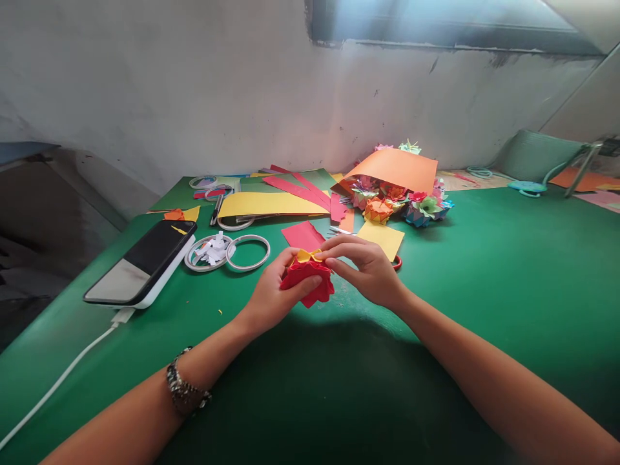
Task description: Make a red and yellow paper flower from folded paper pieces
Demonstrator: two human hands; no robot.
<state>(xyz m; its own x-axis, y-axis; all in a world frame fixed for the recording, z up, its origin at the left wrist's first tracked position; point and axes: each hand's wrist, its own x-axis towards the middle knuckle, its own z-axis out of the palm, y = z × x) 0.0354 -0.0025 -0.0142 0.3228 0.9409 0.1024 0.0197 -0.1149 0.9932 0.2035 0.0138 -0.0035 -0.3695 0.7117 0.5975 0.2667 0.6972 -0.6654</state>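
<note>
A red paper flower [317, 290] with a yellow paper centre [309, 256] is held above the green table. My left hand [276, 290] grips it from the left, thumb across the red petals. From the right, my right hand [364, 266] has its fingertips closed at the yellow centre; whether they pinch it or only touch it is hard to tell. Behind the hands lie a red paper piece [303, 236] and a yellow paper square [383, 239]. Scissors [397, 263] with a red handle are partly hidden under the yellow square.
On the green table [508, 278], a phone on a white block [140, 265] with a cable lies left, beside tape rolls [248, 252] and paper scraps. Coloured strips [271, 204] and finished paper flowers [426, 206] under orange paper [394, 169] are at the back.
</note>
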